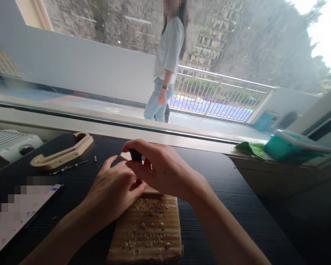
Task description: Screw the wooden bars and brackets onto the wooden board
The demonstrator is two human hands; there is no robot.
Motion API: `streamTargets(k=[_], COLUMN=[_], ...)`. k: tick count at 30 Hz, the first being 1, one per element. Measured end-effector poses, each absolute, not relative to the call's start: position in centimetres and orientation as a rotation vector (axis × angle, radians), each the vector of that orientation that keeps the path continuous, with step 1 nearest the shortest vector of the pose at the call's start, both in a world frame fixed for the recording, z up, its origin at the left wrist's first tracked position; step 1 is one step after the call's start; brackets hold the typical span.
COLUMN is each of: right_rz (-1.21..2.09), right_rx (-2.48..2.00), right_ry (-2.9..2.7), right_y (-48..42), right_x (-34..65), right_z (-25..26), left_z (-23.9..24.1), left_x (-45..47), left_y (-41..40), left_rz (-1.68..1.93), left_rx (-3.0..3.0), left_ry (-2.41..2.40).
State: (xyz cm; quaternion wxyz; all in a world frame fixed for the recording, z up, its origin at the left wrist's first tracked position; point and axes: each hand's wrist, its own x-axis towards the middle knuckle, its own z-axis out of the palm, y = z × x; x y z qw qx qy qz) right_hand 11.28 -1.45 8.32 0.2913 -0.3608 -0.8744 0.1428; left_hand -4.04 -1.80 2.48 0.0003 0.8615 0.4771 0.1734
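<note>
My right hand (168, 167) is closed around a black upright handle (136, 154), held between thumb and fingers. The handle's lower end is hidden, so its kind does not show. Beneath both hands lies a flat, light wooden piece (152, 189), mostly covered by them. My left hand (116, 180) grips this piece, its thumb along the near edge and its fingers on the far left side. Under the wood is a corrugated cardboard pad (147, 228) with many small punched holes in its near part.
On the black table (217, 191) a curved wooden handle (63, 152) lies at the left, beside thin metal tools (68, 167). A blurred-out flat device (22, 217) is nearer. A teal container (289, 147) and green cloth (251, 150) sit by the window; a person (167, 62) stands outside.
</note>
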Motion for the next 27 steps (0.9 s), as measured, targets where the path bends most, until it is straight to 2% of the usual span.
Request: streamTargets(k=[6,13,21,27], right_rz=[0.278,0.390,0.321,0.357], right_rx=[-1.135,-0.917,-1.095,-0.991], right_ry=[-2.283,-2.339,-2.275,-2.315], right_y=[-1.10,-1.86,-1.12,-1.84], right_x=[11.05,11.38,10.75,11.27], right_z=[7.98,8.63,7.92,8.48], left_z=[2.61,2.52,2.64,2.46], left_x=[-3.85,-4.00,-3.82,-3.93], left_y=[-1.76,-1.90,-1.88,-1.85], left_rz=[0.490,0.593,0.510,0.589], left_rx=[2.710,2.692,2.713,2.716], left_ry=[1.515,1.505,1.510,1.488])
